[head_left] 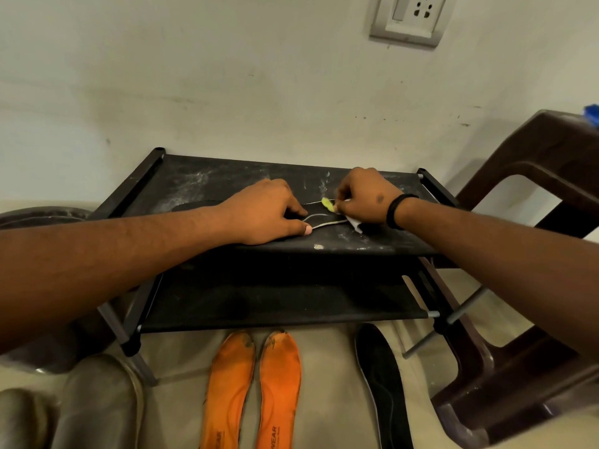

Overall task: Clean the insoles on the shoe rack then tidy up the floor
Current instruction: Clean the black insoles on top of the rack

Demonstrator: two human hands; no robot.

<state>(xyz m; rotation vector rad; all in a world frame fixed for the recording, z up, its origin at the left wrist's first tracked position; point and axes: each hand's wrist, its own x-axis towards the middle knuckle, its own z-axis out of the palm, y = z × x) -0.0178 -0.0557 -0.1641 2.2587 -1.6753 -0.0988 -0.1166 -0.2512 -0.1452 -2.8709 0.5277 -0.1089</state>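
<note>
A: Black insole (pixel 319 219) lies flat on the shoe rack (pixel 181 184) top shelf, frame centre.
B: Hands?
A: Left hand (pixel 270 212) at 9 o'clock of it, fingers pinning its edge. Right hand (pixel 364 199) at 3 o'clock, grip clamped on a small yellow brush (pixel 328 204), plus something white I can't identify.
B: Risks?
A: Dusty shelf; scrubbing could likely push grit back onto the insole. If the pin slips, it may slide off.
B: Below?
A: Orange insoles (pixel 252 390) at 6 o'clock on the floor, another black insole (pixel 382 387) at 5. Brown chair (pixel 531 189) at 3.
</note>
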